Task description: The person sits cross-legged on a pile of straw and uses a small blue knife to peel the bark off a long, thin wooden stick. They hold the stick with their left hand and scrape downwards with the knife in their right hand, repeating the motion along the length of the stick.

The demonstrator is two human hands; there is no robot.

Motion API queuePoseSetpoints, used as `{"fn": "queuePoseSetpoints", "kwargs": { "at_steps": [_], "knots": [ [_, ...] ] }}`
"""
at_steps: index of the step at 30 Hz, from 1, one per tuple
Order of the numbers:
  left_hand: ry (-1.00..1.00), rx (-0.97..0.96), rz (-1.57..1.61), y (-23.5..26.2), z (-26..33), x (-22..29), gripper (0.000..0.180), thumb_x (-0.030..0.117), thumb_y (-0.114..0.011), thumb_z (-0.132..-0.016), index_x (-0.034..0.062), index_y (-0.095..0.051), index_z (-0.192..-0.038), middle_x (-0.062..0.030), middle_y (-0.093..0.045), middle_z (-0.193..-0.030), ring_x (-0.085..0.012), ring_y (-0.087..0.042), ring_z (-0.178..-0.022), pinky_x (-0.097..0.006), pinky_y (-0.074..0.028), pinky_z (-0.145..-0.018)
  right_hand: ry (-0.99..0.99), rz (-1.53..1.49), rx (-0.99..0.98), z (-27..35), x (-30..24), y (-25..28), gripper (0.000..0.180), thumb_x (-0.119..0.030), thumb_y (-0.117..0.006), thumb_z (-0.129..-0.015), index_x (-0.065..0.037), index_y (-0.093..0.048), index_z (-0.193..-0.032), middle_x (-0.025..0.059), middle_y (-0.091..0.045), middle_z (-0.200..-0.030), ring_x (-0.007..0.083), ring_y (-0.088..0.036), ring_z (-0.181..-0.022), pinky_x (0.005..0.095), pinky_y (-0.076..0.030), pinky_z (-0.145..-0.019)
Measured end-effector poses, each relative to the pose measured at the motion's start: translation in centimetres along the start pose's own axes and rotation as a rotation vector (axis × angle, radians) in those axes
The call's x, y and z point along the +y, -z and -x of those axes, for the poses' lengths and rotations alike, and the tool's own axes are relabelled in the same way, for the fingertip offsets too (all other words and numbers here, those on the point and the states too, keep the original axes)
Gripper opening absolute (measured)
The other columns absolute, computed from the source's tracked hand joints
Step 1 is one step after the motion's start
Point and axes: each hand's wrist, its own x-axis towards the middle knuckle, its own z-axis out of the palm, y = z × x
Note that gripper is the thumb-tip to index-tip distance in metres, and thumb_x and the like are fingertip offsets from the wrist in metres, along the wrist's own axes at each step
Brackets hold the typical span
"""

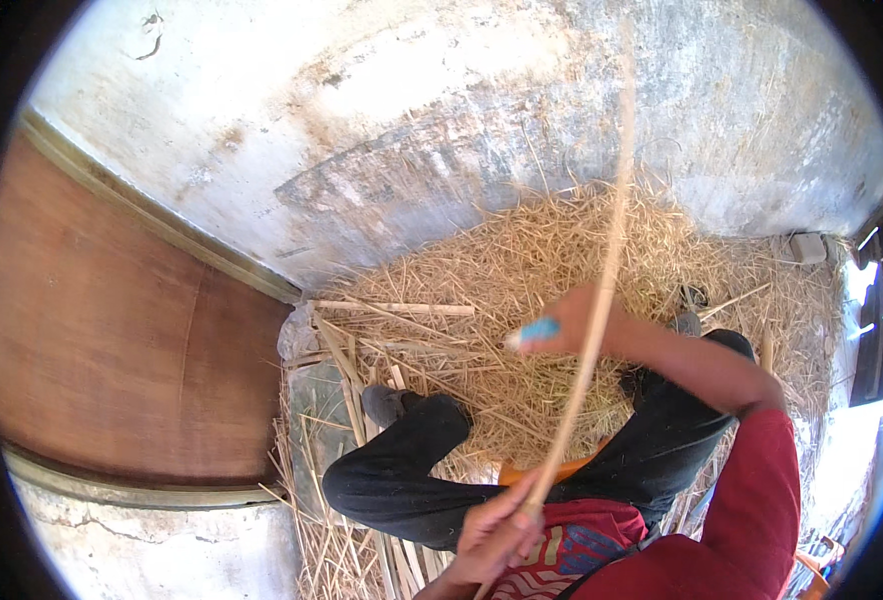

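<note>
A long, pale bamboo strip (564,440) rises from my lap at a slant, its far end reaching up in front of the wall. My left hand (497,530) is closed around its lower part, close to my red shirt. Over the straw, my right hand (584,312) is closed on a tool with a light-blue handle (539,330) that pokes out to the left, whitish at its tip. Motion smears this tool, and its working part does not show. The strip passes in front of my right hand; whether they touch I cannot tell.
A heap of straw-like shavings (522,270) covers the floor before me, up against the stained wall (412,110). Cut strips (397,308) lie beside my left foot. A brown wooden door (132,320) stands at left, a grey block (808,248) at far right.
</note>
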Motion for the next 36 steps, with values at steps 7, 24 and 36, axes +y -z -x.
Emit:
{"fn": "queuePoseSetpoints", "kwargs": {
  "at_steps": [7,24,36],
  "knots": [
    [-0.021,0.109,0.090,2.5,-2.6,-0.5,0.047,0.018,-0.042,-0.099,0.0070,-0.032,-0.143,-0.0018,-0.044,-0.060,-0.0069,-0.034,-0.042,-0.022,-0.035,-0.049,-0.296,-0.187,0.091,0.2,-1.5,2.2,0.073,-0.078,-0.048,-0.073,-0.009,-0.071,-0.072,0.0122,-0.058,-0.053,0.0284,-0.063,-0.054,0.0418,-0.049,-0.054],
    [0.002,0.179,0.139,3.1,-4.1,0.0,0.046,0.018,-0.039,-0.101,0.0070,-0.030,-0.144,0.0004,-0.036,-0.060,-0.0076,-0.034,-0.051,-0.022,-0.033,-0.052,0.004,0.036,0.108,0.9,-2.8,1.9,0.074,-0.081,-0.046,-0.072,-0.010,-0.069,-0.073,0.0099,-0.058,-0.053,0.0273,-0.060,-0.051,0.0411,-0.046,-0.049],
    [0.062,0.086,0.582,4.5,-3.4,-1.1,0.046,0.021,-0.039,-0.100,0.0098,-0.030,-0.144,-0.0008,-0.036,-0.059,-0.0073,-0.029,-0.043,-0.025,-0.032,-0.051,0.046,-0.015,0.017,0.8,-3.1,-0.7,0.077,-0.081,-0.038,-0.078,-0.011,-0.069,-0.072,0.0105,-0.058,-0.056,0.0248,-0.061,-0.056,0.0381,-0.048,-0.051]
  ]
}}
